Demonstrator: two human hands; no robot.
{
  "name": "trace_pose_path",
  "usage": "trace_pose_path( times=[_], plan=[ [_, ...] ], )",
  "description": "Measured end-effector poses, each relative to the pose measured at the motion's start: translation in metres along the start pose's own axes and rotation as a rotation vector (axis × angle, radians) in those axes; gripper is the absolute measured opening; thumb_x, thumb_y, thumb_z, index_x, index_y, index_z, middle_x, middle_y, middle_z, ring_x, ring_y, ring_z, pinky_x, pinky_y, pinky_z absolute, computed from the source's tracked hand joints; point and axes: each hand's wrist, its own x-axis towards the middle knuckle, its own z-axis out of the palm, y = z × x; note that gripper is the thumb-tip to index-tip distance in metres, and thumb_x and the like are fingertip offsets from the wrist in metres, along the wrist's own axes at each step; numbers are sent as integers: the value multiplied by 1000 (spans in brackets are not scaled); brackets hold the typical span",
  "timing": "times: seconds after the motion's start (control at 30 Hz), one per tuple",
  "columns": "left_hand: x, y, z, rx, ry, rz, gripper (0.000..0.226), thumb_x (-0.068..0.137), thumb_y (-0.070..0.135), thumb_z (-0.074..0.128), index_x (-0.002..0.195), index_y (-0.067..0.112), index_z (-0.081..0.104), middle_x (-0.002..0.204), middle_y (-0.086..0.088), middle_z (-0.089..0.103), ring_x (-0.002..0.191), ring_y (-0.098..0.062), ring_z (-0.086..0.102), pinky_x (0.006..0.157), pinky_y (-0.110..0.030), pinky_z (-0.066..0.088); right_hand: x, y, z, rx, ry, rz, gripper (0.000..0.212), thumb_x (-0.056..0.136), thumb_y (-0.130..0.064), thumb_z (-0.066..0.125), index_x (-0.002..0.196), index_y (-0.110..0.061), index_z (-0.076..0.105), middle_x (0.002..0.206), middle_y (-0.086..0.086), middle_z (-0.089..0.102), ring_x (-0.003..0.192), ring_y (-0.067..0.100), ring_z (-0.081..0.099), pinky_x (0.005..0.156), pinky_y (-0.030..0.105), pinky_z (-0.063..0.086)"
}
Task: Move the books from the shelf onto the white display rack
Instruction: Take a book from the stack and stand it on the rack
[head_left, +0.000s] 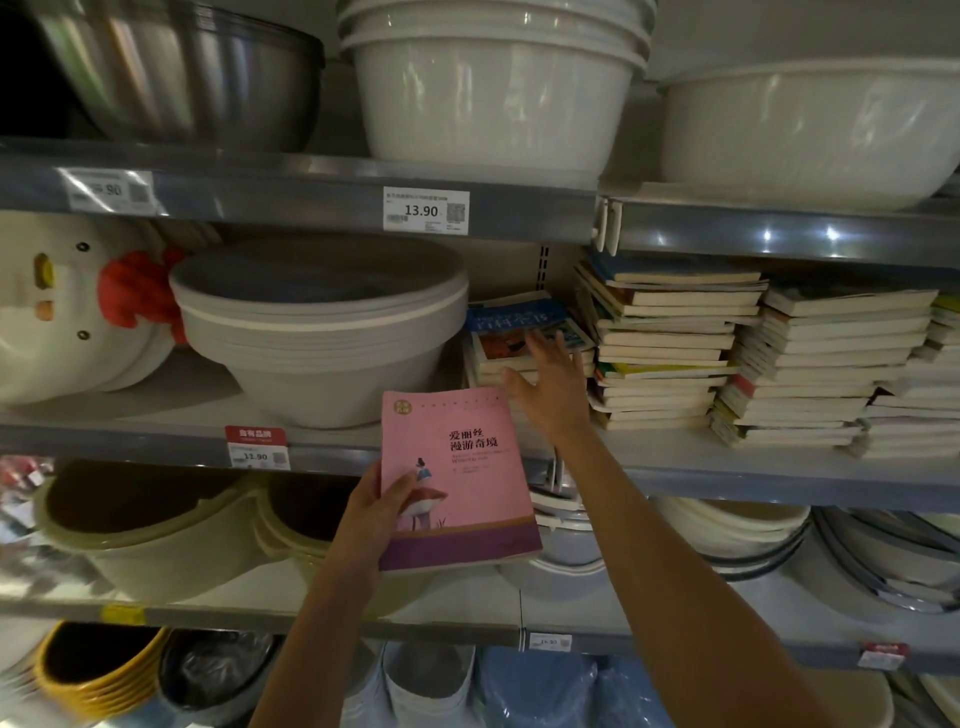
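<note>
Left hand (375, 512): grips a pink paperback (457, 478) by its lower left edge, thumb across the cover, fingers behind; book held upright in front of the shelf, cover facing the viewer, clear of the shelf boards.
Right hand (545, 387): fingers straight and spread, holding nothing, reaching toward the short stack of books (514, 338); whether the fingertips touch the top book, cannot tell.
Short stack: lies flat on the middle shelf (675, 467), between the grey basins (322, 332) and the taller piles; blue-covered book on top.
Tall book piles (670, 343): just right of the short stack, flat, page edges facing out; a second pile (826, 369) beside it, more books at the right edge of view.
Grey basins: nested stack on the same shelf, left of the books.
White duck-shaped item (62, 312): far left of the middle shelf, red part beside it.
Top shelf: steel bowl (182, 67) left, white basins (493, 88) centre, another white basin (810, 130) right.
Price tag (426, 209): on the upper shelf edge, reads 13.90.
Red-topped tag (257, 447): on the middle shelf edge, left of the pink paperback.
Lower shelves: beige tubs (156, 540) left, white and grey basins right, yellow and blue containers at the bottom.
White display rack: out of view.
</note>
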Motion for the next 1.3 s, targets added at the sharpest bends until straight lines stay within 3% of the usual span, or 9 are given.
trace_pose_path(
  times=[0.17, 0.37, 0.57, 0.73, 0.83, 0.97, 1.2, 1.3],
  plan=[
    [14, -1, -13, 8, -49, -15, 23, 103, 31, 51, 121, 19, 59, 95, -10, 77, 87, -31, 74, 76, -49, 61, 15, 3, 17, -187, -31, 2, 66, 96, -56, 50, 151, -23, 37, 157, 1, 38, 151, 22, 18, 121, 43, -3],
    [24, -3, -22, 57, -69, 8, 21, 105, 25, 48, 119, 18, 60, 99, -12, 76, 89, -32, 74, 89, -55, 56, 10, 7, 26, -262, 162, -11, 58, 86, -54, 67, 135, -24, 60, 139, 3, 59, 136, 24, 45, 119, 45, 16],
    [25, -5, -31, 42, -62, 7, 19, 105, 25, 48, 117, 18, 60, 96, -12, 76, 87, -30, 74, 88, -56, 56, -4, 5, 21, -171, 328, -115, 39, 71, -44, 83, 99, -17, 79, 98, 7, 76, 100, 34, 66, 91, 48, 47],
    [24, -3, -24, 4, -67, -5, 23, 105, 34, 45, 114, 20, 61, 97, -13, 76, 91, -34, 74, 91, -60, 54, -36, -9, 11, -76, 420, -252, 43, 67, -49, 78, 92, -15, 80, 89, 0, 77, 84, 25, 68, 70, 37, 58],
    [22, -5, -16, -16, -75, -21, 39, 105, 44, 40, 119, 16, 63, 99, -15, 76, 90, -35, 73, 86, -57, 57, -66, -15, 7, -94, 463, -273, 44, 72, -54, 74, 95, -18, 80, 92, -3, 77, 88, 23, 69, 71, 40, 58],
    [17, -8, -1, -43, -103, -88, 53, 104, 53, 33, 115, 16, 69, 95, -14, 76, 80, -29, 75, 64, -38, 60, -114, -31, 9, -58, 445, -284, 48, 76, -61, 65, 94, -19, 80, 97, -5, 77, 89, 21, 69, 76, 42, 58],
    [12, -8, 20, -84, -222, -88, 65, 96, 68, 31, 124, 22, 67, 108, -11, 75, 97, -28, 73, 75, -39, 58, -165, -38, 22, 70, 368, -240, 47, 72, -61, 68, 94, -21, 80, 100, -8, 76, 94, 14, 66, 82, 34, 57],
    [8, -2, 23, -120, -252, -106, 63, 90, 69, 51, 131, 22, 61, 117, -13, 72, 105, -32, 71, 76, -44, 59, -167, -38, 17, 114, 306, -193, 51, 72, -62, 66, 100, -21, 79, 105, -9, 75, 100, 15, 63, 86, 35, 55]
  ],
)
